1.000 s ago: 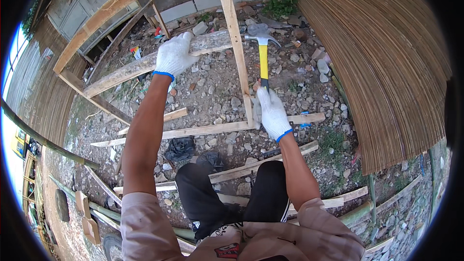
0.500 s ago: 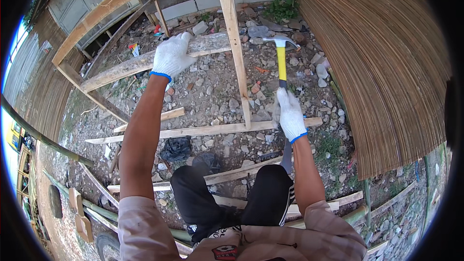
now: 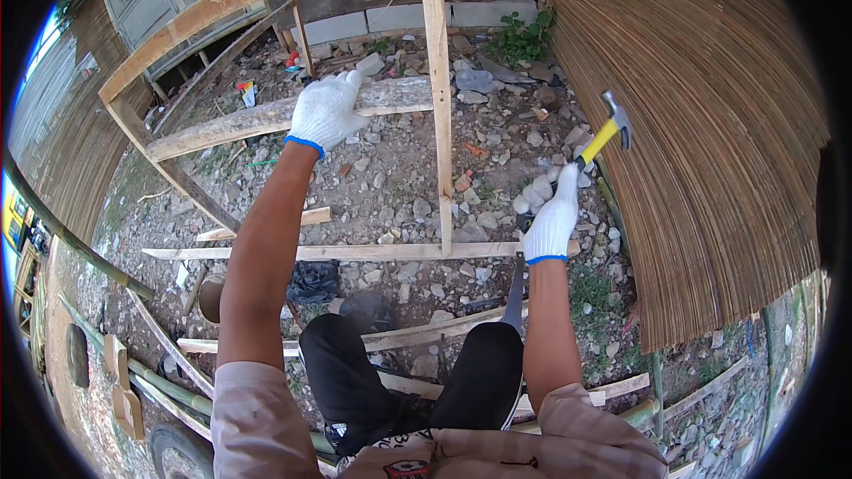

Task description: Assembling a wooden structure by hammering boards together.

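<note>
White knitted gloves with blue cuffs cover both hands. My left hand (image 3: pixel 327 111) is closed over a rough wooden plank (image 3: pixel 235 124), the crosspiece of a timber frame (image 3: pixel 437 62). Clear of the frame's upright, on its right side, my right hand (image 3: pixel 552 217) grips a claw hammer (image 3: pixel 599 140) by its yellow and dark handle. The hammer's metal head tilts up to the right, near the bamboo screen. Below this hand is a handsaw (image 3: pixel 514 293), its blade pointing toward my right knee; its handle is partly hidden.
Woven bamboo screen (image 3: pixel 692 124) stands close on the right. Stony ground (image 3: pixel 382 168) carries loose wooden strips (image 3: pixel 355 252) and black plastic (image 3: pixel 313 282). Bamboo poles (image 3: pixel 169 386) lie at the lower left. A grey block wall base (image 3: pixel 337 28) and green plant (image 3: pixel 522 35) are at the back.
My right hand has turned and shifted right, swinging the hammer from nearly straight ahead to a rightward tilt. My left hand stays on the plank. The whole view has shifted slightly.
</note>
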The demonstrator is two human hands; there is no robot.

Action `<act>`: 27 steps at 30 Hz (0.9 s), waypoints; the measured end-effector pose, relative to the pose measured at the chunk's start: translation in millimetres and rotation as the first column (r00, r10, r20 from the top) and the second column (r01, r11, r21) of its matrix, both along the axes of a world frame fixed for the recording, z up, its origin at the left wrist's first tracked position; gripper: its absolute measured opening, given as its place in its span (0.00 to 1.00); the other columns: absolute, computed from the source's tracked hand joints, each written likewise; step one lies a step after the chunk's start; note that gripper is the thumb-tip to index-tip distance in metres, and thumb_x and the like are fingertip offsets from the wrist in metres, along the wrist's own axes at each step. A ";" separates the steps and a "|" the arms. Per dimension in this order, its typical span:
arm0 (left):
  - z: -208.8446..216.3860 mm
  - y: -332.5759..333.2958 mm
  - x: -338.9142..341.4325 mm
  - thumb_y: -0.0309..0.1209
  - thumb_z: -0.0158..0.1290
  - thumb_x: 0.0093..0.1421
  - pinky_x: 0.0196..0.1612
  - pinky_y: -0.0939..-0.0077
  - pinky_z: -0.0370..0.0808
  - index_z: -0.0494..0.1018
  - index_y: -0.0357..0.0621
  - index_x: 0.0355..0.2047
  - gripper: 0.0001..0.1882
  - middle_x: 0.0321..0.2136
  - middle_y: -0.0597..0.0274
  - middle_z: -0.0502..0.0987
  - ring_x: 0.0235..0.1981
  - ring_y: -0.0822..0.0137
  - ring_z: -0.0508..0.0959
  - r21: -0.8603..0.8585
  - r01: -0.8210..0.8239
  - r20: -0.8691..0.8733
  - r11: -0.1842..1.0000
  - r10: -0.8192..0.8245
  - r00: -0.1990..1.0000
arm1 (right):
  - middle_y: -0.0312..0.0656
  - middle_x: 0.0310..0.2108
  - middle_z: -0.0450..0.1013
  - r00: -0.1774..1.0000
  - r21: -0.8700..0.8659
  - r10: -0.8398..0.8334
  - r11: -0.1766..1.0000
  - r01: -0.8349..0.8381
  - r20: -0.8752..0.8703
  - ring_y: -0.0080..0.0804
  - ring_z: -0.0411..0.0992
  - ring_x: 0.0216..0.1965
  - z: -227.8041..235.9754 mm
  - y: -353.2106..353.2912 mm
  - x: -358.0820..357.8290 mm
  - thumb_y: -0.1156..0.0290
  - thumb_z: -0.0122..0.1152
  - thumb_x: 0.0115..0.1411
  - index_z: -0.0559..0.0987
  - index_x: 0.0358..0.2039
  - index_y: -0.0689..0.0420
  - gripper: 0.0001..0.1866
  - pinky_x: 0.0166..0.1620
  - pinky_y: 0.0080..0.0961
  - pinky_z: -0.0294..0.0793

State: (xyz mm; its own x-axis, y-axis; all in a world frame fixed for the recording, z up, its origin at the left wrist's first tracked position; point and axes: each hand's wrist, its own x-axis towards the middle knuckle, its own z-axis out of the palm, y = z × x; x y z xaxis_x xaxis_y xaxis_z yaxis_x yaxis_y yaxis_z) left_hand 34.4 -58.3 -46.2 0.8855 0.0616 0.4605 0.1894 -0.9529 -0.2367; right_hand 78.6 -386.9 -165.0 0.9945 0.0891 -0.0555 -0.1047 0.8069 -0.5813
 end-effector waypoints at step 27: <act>-8.6 -7.1 7.6 0.43 0.65 0.52 0.46 0.55 0.79 0.73 0.40 0.45 0.25 0.41 0.50 0.81 0.44 0.50 0.82 0.006 0.004 0.018 1.000 -0.004 1.000 | 0.29 0.17 0.60 0.907 -0.819 0.414 0.546 -0.174 0.083 0.22 0.58 0.13 -15.1 26.4 -33.4 0.47 0.55 0.72 0.68 0.31 0.49 0.20 0.16 0.27 0.62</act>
State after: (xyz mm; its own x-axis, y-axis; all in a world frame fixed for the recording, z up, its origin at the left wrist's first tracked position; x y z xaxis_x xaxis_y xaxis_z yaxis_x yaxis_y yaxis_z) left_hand 41.9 -65.4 -54.8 0.8775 0.0554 0.4765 0.1900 -0.9522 -0.2392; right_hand 45.1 -360.5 -180.1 0.9074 0.4197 -0.0220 -0.0121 -0.0262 -0.9996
